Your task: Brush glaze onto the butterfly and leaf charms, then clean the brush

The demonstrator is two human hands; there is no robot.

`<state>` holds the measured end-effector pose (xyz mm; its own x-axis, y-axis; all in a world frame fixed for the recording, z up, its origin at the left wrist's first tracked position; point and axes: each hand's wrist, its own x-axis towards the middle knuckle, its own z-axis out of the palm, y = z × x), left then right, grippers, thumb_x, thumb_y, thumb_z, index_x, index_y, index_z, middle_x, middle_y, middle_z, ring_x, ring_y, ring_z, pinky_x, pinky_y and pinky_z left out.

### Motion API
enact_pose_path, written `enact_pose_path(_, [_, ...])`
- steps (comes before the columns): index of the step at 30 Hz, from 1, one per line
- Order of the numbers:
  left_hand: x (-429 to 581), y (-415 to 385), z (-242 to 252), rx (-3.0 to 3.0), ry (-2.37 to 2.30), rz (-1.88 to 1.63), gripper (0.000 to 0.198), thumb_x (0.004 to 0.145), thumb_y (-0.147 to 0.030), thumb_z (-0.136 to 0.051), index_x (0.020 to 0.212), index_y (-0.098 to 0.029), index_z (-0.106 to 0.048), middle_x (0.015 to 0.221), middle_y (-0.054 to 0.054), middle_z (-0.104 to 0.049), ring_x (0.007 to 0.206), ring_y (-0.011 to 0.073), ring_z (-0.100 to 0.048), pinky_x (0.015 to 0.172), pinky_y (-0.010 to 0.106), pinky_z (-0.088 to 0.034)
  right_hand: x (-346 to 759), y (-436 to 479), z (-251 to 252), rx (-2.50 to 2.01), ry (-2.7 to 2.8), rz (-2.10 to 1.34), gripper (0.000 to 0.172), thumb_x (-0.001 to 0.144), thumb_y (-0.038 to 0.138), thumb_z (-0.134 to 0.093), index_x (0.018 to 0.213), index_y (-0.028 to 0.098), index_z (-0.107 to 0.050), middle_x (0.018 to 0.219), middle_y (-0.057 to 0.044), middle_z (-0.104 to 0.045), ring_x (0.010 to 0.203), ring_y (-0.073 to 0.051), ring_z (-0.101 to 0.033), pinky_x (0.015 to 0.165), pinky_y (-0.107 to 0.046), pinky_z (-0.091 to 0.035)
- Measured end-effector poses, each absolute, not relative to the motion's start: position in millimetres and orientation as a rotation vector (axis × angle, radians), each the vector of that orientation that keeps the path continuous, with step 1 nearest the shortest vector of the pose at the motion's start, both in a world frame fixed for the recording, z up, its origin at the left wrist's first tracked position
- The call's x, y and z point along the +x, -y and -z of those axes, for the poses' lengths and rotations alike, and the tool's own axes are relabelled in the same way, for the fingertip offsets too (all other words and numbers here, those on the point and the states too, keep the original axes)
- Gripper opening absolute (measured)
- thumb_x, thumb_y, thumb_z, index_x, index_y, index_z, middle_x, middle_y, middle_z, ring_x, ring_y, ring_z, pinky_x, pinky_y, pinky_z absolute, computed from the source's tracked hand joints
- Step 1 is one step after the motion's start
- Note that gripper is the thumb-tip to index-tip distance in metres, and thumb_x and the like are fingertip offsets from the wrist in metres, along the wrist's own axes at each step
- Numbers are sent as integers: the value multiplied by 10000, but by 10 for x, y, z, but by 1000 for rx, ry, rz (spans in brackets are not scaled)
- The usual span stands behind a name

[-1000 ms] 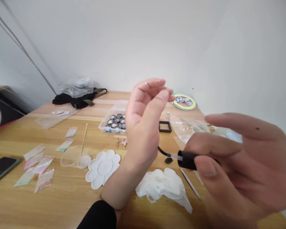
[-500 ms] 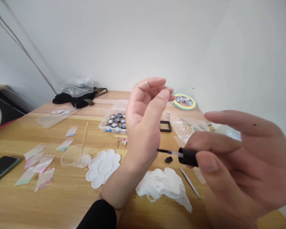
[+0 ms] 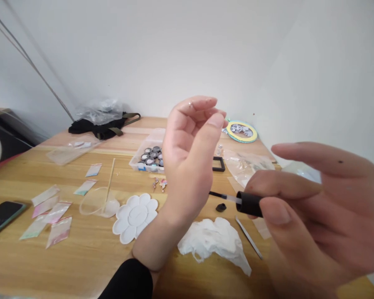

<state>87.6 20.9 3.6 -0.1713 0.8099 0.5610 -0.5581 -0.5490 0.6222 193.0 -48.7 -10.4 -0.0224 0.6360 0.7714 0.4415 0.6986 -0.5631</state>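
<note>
We note the right hand's (image 3: 318,216) grip pinched closed on the black brush cap (image 3: 249,204), thumb and forefinger leaving the thin applicator (image 3: 220,195) free, aimed at the left hand (image 3: 188,166), whose grip stands loosely open, empty, above the wooden table (image 3: 81,265).

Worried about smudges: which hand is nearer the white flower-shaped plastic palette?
The left hand is nearer, raised just right of the palette. The right hand is much farther right.
</note>
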Motion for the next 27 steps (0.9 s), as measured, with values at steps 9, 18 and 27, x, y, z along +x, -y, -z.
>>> enact_pose_path(9, [877,-209,-24,1177,-339,-1909,55,888,-230,-655,876,-250,-605,952,-4,-623,1002,166,-650,939,346,-544,1968,473,125,-894,1666,-119,20,910,250,-595,895,259,-603,708,32,-598,509,-102,-517,509,-332,-514])
enact_pose_path(18, [879,-198,-13,1212,-374,-1930,75,888,-300,-667,894,-264,-602,985,1,-626,1034,179,-642,949,355,-540,1949,462,82,-851,1663,-178,115,890,186,-598,920,291,-634,571,58,-559,457,-121,-494,484,-348,-492])
enact_pose_path(27, [890,-195,-4,1228,-370,-1938,92,892,-341,-657,904,-266,-605,988,10,-618,1018,179,-636,946,362,-538,1966,416,112,-773,1625,-273,70,907,236,-609,942,291,-634,528,70,-538,405,-101,-450,389,-309,-419])
